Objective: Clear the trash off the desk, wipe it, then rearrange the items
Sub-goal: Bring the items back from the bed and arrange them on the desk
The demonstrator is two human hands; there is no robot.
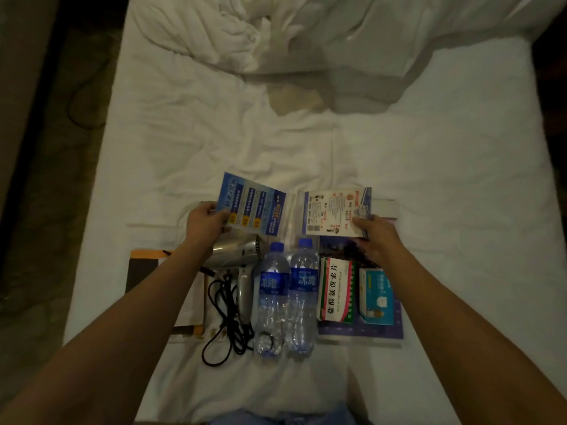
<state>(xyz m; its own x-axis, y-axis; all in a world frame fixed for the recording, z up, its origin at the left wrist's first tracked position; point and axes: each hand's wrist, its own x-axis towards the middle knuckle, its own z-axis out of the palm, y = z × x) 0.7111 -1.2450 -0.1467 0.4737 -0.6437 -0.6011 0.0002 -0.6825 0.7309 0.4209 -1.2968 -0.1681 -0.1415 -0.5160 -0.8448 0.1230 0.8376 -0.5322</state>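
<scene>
My left hand (204, 223) pinches the lower left corner of a blue leaflet (254, 207), held tilted above the bed. My right hand (372, 236) grips the lower right edge of a white printed leaflet (333, 211) beside it. Below them on the white sheet lie a silver hair dryer (237, 256) with its black cord (228, 317), two water bottles (287, 296) with blue caps side by side, a white and red medicine box (336, 289) and a white and teal box (376, 297). Both boxes rest on a dark blue folder (397, 326).
A black and orange booklet (142, 271) lies left of the hair dryer. A small white box (387, 207) sits behind the white leaflet. A crumpled white duvet (276, 35) covers the far end of the bed (460, 179). Dark floor (46, 148) runs along the left side.
</scene>
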